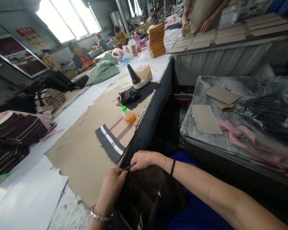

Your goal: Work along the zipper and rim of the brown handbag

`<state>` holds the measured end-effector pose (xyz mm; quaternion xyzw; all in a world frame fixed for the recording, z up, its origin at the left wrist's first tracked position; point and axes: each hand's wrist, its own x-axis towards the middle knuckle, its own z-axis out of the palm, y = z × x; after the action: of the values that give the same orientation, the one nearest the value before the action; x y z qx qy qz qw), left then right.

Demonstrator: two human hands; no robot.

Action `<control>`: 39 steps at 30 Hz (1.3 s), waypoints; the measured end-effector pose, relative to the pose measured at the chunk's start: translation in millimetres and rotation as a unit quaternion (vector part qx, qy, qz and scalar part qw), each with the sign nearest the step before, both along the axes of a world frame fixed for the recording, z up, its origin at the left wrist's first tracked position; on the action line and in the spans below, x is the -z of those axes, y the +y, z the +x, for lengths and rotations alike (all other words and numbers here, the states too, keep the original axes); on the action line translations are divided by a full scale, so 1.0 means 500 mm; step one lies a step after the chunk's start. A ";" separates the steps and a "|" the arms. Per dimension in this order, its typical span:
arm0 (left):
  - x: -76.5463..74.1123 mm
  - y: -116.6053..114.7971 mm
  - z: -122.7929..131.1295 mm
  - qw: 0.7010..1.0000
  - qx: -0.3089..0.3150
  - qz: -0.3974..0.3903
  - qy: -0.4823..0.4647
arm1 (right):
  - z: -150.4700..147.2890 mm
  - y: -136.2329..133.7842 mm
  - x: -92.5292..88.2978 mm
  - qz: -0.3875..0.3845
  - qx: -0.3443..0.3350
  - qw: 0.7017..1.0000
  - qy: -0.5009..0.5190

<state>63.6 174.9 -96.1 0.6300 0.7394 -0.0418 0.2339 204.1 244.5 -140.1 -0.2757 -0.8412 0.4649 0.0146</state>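
My left hand [114, 183] and my right hand [142, 159] are close together at the table's near edge, both closed on the rim of a dark brown bag [150, 182]. The bag sits over my lap, its mouth towards me and its inside mostly in shadow. A small gold zipper pull [159, 193] hangs on it. Just beyond my hands lies a fan-shaped piece [118, 131] with a dark edge and a white strip. On top of that piece stands a squeeze bottle [128, 115] with a green nozzle and orange liquid.
Brown paper [79, 156] covers the table. Farther back are a black cloth [131, 95], a stained container [144, 75], a green cloth [104, 70] and a tall yellow stack [157, 41]. Cardboard pieces [206, 119] lie on the right-hand table. A co-worker [204, 16] stands across; others sit farther off.
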 end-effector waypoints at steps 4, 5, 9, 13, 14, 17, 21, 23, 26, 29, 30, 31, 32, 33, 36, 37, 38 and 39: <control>-0.004 0.002 0.007 1.000 -0.005 -0.001 0.026 | 0.010 0.006 0.002 -0.039 0.025 0.999 -0.006; -0.005 0.002 0.008 1.000 -0.008 0.002 0.025 | 0.020 0.010 0.004 -0.088 0.045 0.995 0.001; -0.010 0.000 0.011 1.000 -0.022 0.011 0.011 | 0.084 0.034 0.012 -0.279 0.160 0.946 0.050; -0.016 -0.001 0.013 1.000 -0.028 0.014 0.002 | 0.125 0.037 0.018 -0.294 0.209 0.931 0.060; -0.018 -0.001 0.014 0.999 -0.029 0.015 0.002 | 0.126 0.033 0.019 -0.292 0.209 0.932 0.057; -0.025 -0.003 0.016 0.999 -0.029 0.019 0.004 | 0.110 0.017 0.019 -0.281 0.197 0.938 0.051; -0.036 -0.011 0.017 0.999 -0.029 0.021 0.011 | 0.073 0.008 0.007 -0.272 0.165 0.947 0.044; -0.040 -0.017 0.016 0.999 -0.029 0.022 0.013 | 0.056 0.009 -0.003 -0.233 0.125 0.964 0.039; -0.044 -0.025 0.014 0.999 -0.030 0.025 0.012 | 0.032 0.008 -0.017 -0.114 0.032 0.992 0.038; -0.046 -0.030 0.012 0.999 -0.033 0.024 0.018 | 0.005 0.001 -0.026 -0.049 -0.028 0.998 0.013; -0.047 -0.031 0.011 0.999 -0.033 0.025 0.019 | -0.004 -0.002 -0.027 -0.036 -0.038 0.999 -0.001; -0.048 -0.032 0.011 0.999 -0.032 0.025 0.020 | -0.013 -0.005 -0.027 -0.022 -0.045 0.999 -0.014; -0.049 -0.033 0.010 0.999 -0.031 0.027 0.021 | -0.021 -0.007 -0.026 -0.007 -0.047 0.999 -0.021; -0.050 -0.033 0.010 0.999 -0.030 0.028 0.020 | -0.028 -0.009 -0.025 0.004 -0.050 0.998 -0.025; -0.051 -0.034 0.008 0.999 -0.024 0.034 0.017 | -0.035 -0.010 -0.024 -0.005 -0.050 0.998 -0.027; -0.050 -0.034 0.007 0.999 -0.023 0.037 0.016 | -0.029 -0.008 -0.027 -0.018 -0.052 0.998 -0.029; -0.049 -0.034 0.005 0.999 -0.022 0.041 0.013 | -0.018 -0.006 -0.031 -0.029 -0.054 0.998 -0.030; -0.048 -0.034 0.003 0.999 -0.023 0.045 0.011 | -0.001 -0.004 -0.036 -0.039 -0.054 0.997 -0.028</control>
<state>65.2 158.0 -72.2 0.6220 0.7575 -0.0099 0.1979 203.8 242.2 -122.0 -0.2433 -0.8364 0.4892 -0.0444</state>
